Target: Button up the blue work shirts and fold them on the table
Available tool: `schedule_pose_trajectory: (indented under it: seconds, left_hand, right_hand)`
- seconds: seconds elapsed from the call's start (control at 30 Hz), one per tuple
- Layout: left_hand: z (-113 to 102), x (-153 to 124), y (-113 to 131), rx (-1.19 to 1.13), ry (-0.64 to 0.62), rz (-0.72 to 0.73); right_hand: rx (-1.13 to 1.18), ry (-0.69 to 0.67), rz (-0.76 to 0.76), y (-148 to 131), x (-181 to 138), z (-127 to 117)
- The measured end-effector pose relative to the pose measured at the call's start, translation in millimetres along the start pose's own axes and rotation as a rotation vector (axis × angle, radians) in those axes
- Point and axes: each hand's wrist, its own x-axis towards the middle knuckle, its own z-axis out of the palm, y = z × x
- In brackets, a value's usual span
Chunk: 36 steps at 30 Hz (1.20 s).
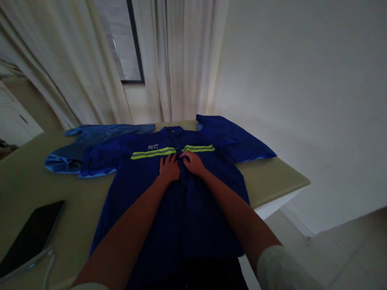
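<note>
A dark blue work jacket (150, 197) lies spread front side up, its collar at the far end and its sleeves out to both sides. Yellow-green reflective strips (154, 153) cross the chest, with a small white print above the left one. My left hand (169, 168) rests on the jacket just below that strip, fingers spread. Beside it, at the front opening, my right hand (194, 163) is closed with bent fingers on the placket's edge. The exact grip of the right fingertips is partly hidden.
Under the left sleeve lies a lighter blue garment (108, 133) on the table (279, 178). A black tablet (33, 233) and a white cable (47, 277) are at the left. Curtains (186, 51) hang behind; a white wall (309, 86) stands at the right.
</note>
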Motion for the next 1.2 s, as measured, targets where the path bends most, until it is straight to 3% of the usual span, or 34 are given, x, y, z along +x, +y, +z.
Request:
schedule_pose_trajectory:
  seconds: [0.2, 0.37, 0.5, 0.6, 0.7, 0.87, 1.2]
  left_hand:
    - [3, 42, -16, -0.031, 0.024, -0.016]
    - [7, 58, -25, -0.093, 0.111, -0.039]
    - [6, 59, -28, -0.169, 0.250, -0.049]
    - [3, 56, -30, -0.172, 0.310, -0.043]
    - [1, 52, -31, -0.160, 0.306, -0.003]
    - [2, 45, -30, -0.147, 0.298, 0.035]
    - [3, 46, -30, -0.249, 0.295, -0.019]
  right_hand:
    - [-0.065, 0.014, -0.025, 25, 42, 9]
    - [-0.094, 0.046, -0.052, 31, 60, 14]
    - [-0.138, 0.081, -0.046, 23, 56, 14]
    - [-0.173, -0.005, 0.002, 16, 42, 13]
    - [-0.202, -0.096, 0.067, 9, 25, 12]
    - [-0.169, -0.102, 0.071, 2, 11, 6]
    - [-0.390, -0.195, 0.412, -21, 39, -3]
